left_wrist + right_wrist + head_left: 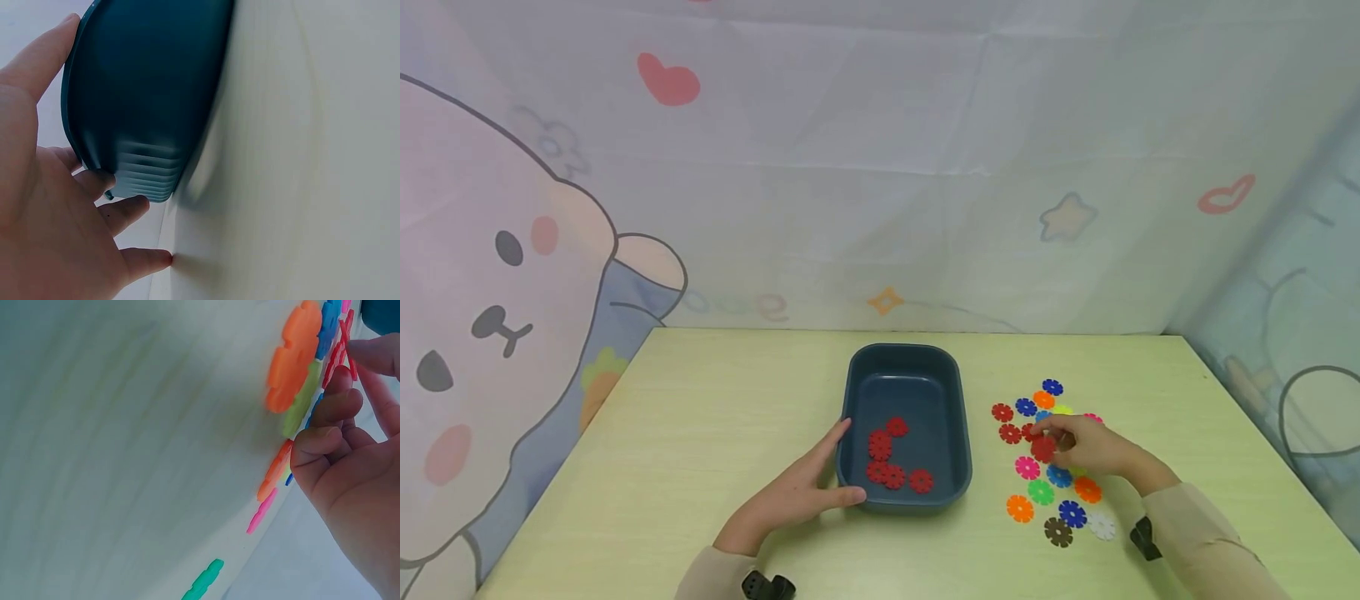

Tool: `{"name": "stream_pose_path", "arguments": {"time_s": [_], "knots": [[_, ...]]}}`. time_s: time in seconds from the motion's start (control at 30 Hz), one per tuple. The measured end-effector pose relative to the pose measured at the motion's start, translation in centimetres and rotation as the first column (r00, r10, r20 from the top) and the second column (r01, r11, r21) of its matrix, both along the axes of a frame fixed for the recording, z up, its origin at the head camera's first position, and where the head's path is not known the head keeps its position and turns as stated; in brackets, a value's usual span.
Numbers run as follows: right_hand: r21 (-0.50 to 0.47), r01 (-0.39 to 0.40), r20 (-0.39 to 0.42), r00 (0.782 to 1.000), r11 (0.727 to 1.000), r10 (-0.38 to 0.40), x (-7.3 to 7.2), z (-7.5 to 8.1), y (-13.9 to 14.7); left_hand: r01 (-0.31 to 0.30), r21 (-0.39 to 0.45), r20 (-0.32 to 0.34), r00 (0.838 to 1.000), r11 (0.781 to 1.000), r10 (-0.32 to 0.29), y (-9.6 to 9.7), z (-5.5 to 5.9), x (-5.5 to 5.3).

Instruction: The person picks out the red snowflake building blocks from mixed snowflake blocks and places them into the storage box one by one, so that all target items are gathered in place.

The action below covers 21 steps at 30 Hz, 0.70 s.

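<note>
A dark blue plastic tub (904,396) stands on the table with several red notched discs (921,481) lying in it. My left hand (797,492) rests against the tub's near left corner, thumb at the front rim and fingers spread along the left side. In the left wrist view, its little finger reaches down to the tabletop. Over the loose discs to the right of the tub, my right hand (1093,450) pinches a red notched disc (1042,448) between thumb and fingers. Three other red discs (1002,412) lie just left of those fingertips, one partly hidden.
Around the right hand lie several flat discs: orange (1020,508), green (1041,492), brown (1058,532), white (1102,525), pink (1027,467) and blue (1072,513). Some overlap. A printed cloth (880,208) hangs behind the pale wooden table (722,400).
</note>
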State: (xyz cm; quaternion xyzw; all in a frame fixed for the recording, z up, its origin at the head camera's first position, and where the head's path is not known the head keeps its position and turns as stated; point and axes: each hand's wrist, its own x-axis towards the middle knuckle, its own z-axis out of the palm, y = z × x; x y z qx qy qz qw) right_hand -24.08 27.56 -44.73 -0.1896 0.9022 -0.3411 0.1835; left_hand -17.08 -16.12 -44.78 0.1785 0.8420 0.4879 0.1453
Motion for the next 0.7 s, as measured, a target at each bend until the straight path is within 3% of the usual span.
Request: {"name": "stream_pose_path", "arguments": {"time_s": [0.7], "knots": [[-0.001, -0.052, -0.014, 0.999, 0.999, 0.052, -0.24, -0.16, -0.77, -0.002, -0.005, 0.005, 1.000, 1.000, 0.002, 0.06, 0.13, 0.08]]}}
